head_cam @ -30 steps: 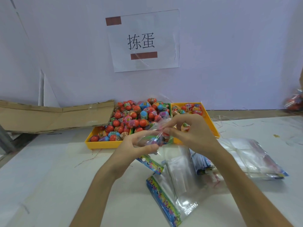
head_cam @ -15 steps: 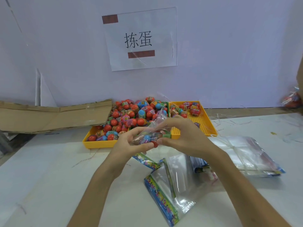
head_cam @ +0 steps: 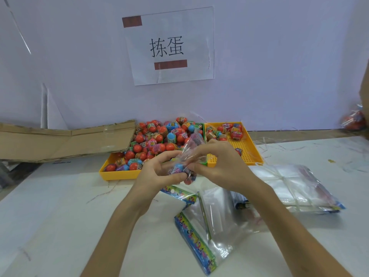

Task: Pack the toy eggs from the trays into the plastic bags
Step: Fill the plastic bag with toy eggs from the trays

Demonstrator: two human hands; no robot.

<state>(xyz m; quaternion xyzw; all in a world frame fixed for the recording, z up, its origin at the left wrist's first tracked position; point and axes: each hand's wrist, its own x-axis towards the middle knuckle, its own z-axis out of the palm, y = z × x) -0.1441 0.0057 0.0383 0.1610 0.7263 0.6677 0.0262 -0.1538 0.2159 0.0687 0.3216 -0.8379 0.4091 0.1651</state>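
1. Left hand [head_cam: 157,172] grips the lower part of a small clear bag [head_cam: 184,162], fingers curled round the toy eggs inside it
2. Right hand [head_cam: 217,162] pinches the bag's upper plastic; both hands meet above the table [head_cam: 60,216]
3. Just behind, the left yellow tray [head_cam: 117,174] is heaped with toy eggs [head_cam: 159,136]; the right yellow tray [head_cam: 249,148] holds few
4. Empty plastic bags [head_cam: 215,220] lie near the wrists, with 1 stack [head_cam: 295,186] to the right

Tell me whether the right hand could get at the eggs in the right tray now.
Probably not yet: the right hand and left hand both grip a filled bag. The right tray lies just beyond, nothing between.
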